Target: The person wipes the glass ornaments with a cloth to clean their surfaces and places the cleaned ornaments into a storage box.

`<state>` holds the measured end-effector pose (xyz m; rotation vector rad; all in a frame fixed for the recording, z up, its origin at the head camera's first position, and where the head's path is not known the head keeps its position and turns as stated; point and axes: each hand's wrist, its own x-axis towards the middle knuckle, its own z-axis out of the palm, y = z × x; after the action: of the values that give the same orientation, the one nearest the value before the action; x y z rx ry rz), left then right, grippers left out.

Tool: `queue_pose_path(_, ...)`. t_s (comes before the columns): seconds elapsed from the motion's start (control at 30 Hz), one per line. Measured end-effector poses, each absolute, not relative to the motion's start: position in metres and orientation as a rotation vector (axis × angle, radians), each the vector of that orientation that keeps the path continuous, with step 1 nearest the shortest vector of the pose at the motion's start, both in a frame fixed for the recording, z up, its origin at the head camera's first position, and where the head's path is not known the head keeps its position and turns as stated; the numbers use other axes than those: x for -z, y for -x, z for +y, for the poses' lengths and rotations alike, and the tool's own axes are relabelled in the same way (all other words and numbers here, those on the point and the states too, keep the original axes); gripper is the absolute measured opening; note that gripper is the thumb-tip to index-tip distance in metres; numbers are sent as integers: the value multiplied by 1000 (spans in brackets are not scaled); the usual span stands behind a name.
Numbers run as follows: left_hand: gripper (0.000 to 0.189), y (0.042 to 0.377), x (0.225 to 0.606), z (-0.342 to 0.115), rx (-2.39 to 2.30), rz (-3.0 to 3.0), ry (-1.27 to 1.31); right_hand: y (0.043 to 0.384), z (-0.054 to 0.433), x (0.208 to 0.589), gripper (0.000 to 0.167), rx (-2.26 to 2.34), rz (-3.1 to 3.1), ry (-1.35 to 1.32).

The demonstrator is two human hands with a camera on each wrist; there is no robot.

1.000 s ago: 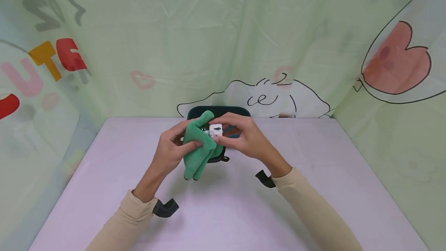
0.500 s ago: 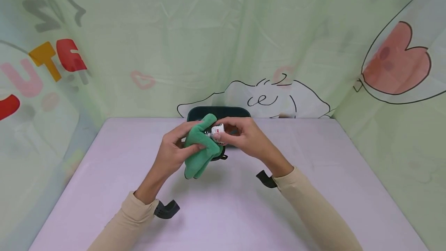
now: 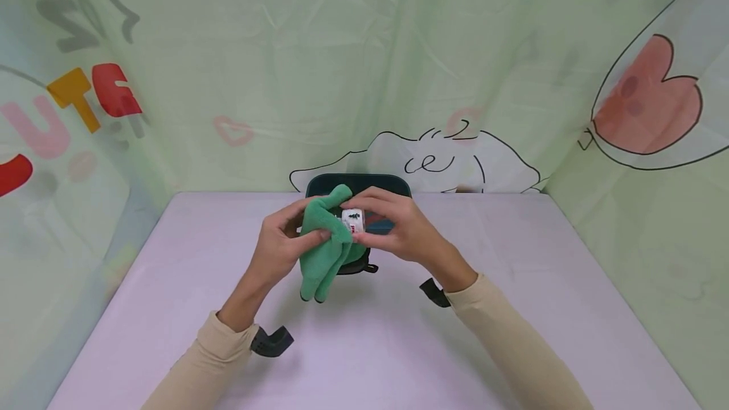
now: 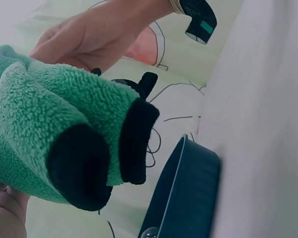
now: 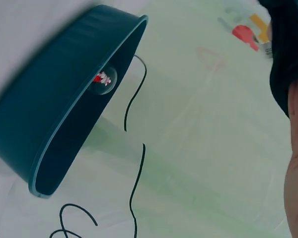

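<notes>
My left hand [image 3: 281, 239] grips a folded green fleece cloth [image 3: 321, 261] with black edging, thumb in front and fingers behind. Its black corners hang toward the table in the head view. Between thumb and fingers, my right hand [image 3: 401, 223] pinches the white base of a small snow globe [image 3: 354, 220], printed with a dark tree and red lettering. The globe's other end is tucked into the cloth and mostly hidden. In the left wrist view the cloth [image 4: 35, 109] covers most of what both hands hold.
Behind the hands stands a dark teal bin [image 3: 359, 181] at the table's back edge. Inside it, a clear globe [image 5: 104, 80] with a red and white figure shows. A pale table [image 3: 484, 347] meets printed curtains [image 3: 342, 68] at the back and sides.
The white base turned in my right fingers: tree print showing, then red lettering, now the tree again. My right fingers shifted slightly. My left hand keeps its grip on the cloth.
</notes>
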<state>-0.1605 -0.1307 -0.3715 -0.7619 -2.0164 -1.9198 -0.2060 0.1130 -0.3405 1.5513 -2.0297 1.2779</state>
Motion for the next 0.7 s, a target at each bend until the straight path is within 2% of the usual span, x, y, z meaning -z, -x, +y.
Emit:
queue_pose_path(0.37, 47, 162, 369, -133, 2039, -2084, 572, 212, 111, 342, 42, -887, -1876, -1616)
queue_pose_path(0.7, 45, 163, 368, -133, 2150, -2077, 482, 213, 111, 340, 53, -714, -1845, -1612)
